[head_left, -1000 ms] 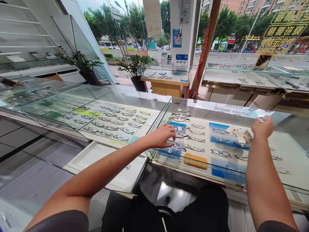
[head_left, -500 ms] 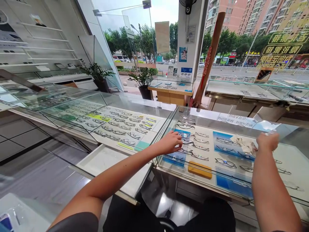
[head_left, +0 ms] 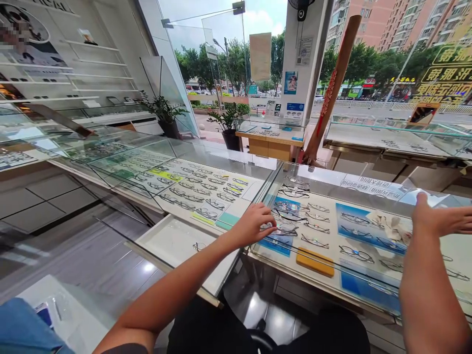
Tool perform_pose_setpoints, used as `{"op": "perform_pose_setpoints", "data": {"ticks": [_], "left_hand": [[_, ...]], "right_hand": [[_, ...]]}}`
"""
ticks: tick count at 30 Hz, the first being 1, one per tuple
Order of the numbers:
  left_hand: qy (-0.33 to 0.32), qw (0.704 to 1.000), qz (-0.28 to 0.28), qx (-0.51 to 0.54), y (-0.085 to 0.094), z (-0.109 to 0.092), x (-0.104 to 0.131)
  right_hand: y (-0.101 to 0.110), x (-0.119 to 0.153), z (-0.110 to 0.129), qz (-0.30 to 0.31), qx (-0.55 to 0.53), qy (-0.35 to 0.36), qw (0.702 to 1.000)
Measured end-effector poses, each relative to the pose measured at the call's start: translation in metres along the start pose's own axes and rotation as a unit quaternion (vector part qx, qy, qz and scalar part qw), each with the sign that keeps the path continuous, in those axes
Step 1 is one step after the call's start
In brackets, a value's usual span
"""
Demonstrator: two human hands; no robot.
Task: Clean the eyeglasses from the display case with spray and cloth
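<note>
My left hand [head_left: 258, 224] is over the left end of a glass display case [head_left: 278, 173], its fingers bent in and thumb and fingertips close together. Whatever it may pinch is too small to make out. Rows of eyeglasses [head_left: 316, 228] lie around and beyond it. Over the right part of the case, my right hand [head_left: 438, 219] has its fingers stretched to the right and thumb up, holding nothing. Beside its wrist is a crumpled pale cloth [head_left: 391, 226] over a blue mat [head_left: 356, 221]. An orange-yellow glasses case [head_left: 314, 262] sits near the front edge.
To the left, a white drawer [head_left: 165, 237] stands pulled out with eyeglasses [head_left: 199, 247] in it, partly behind my forearm. Another glass counter [head_left: 206, 162] with rows of frames adjoins. A wooden post [head_left: 334, 88] and potted plants [head_left: 230, 130] stand beyond.
My right hand has opened, its fingers now pointing right; the small white thing seen at it before no longer shows. My left hand's fingers have curled in more. The view has shifted left.
</note>
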State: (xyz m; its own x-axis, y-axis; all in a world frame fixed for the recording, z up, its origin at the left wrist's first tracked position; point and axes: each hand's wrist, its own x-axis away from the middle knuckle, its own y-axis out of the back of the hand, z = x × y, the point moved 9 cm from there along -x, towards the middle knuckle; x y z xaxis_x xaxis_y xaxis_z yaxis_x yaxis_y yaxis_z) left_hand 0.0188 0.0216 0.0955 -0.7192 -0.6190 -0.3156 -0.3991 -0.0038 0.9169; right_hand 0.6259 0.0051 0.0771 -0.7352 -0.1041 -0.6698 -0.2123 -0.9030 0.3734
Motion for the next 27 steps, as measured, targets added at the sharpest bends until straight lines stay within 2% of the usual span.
{"op": "perform_pose_setpoints", "data": {"ticks": [3,5,11,14,16,19,21,23,25,27], "left_hand": [[-0.027,0.998,0.026,-0.051,-0.027,-0.001,-0.011],[-0.044,0.995,0.034,-0.078,-0.038,-0.001,-0.017],[-0.091,0.989,0.042,-0.113,-0.048,-0.004,-0.034],[-0.115,0.985,0.049,-0.120,-0.048,-0.005,-0.046],[-0.122,0.985,0.042,-0.114,-0.042,-0.008,-0.052],[-0.090,0.991,-0.028,-0.091,-0.017,-0.009,-0.047],[-0.031,0.990,-0.118,-0.076,0.007,-0.003,-0.026],[0.051,0.970,-0.227,-0.072,0.026,0.009,0.014],[0.147,0.915,-0.368,-0.075,0.039,0.027,0.073],[0.230,0.828,-0.504,-0.079,0.036,0.046,0.140]], "right_hand": [[0.005,0.006,-0.004,-0.037,0.002,-0.066,0.997],[0.001,0.008,-0.001,-0.030,0.004,-0.065,0.997],[-0.002,0.014,0.012,-0.034,0.007,-0.012,0.999],[-0.002,0.018,0.018,-0.030,0.008,-0.001,1.000],[-0.002,0.020,0.022,-0.020,0.002,-0.003,1.000],[-0.001,0.020,0.027,-0.010,-0.006,-0.003,1.000],[0.000,0.021,0.031,-0.009,-0.008,0.004,1.000],[0.002,0.023,0.035,-0.009,-0.010,0.008,1.000],[0.004,0.026,0.039,-0.006,-0.011,0.007,1.000],[0.005,0.030,0.045,0.000,-0.014,0.013,1.000]]}}
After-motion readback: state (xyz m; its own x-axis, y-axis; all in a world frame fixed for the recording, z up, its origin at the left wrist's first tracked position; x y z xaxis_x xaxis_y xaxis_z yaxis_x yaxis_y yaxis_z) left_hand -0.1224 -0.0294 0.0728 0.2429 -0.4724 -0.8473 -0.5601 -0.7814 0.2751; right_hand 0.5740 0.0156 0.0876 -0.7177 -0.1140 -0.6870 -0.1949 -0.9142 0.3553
